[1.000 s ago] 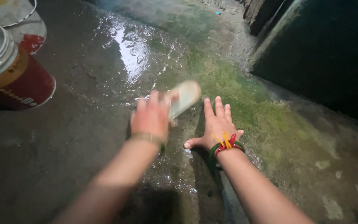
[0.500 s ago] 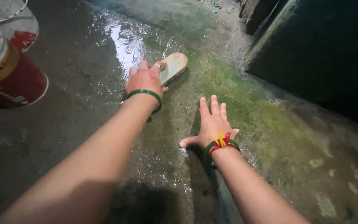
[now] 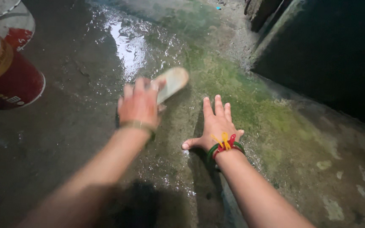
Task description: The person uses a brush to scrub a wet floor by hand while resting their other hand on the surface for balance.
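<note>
Now one pale scrub brush (image 3: 172,83) sits in my left hand (image 3: 139,105), pulled back nearer me across the wet floor (image 3: 85,126); my right hand (image 3: 216,124) stays flat, fingers spread. Two red buckets (image 3: 9,80) stand left.

- I see both of my forearms bare, no sleeves in view
- My left hand (image 3: 139,104) wears a thin greenish-gold bangle (image 3: 138,125) at the wrist
- My right hand (image 3: 217,125) wears green and red bangles (image 3: 224,148) tied with yellow and red thread (image 3: 226,139)
</note>
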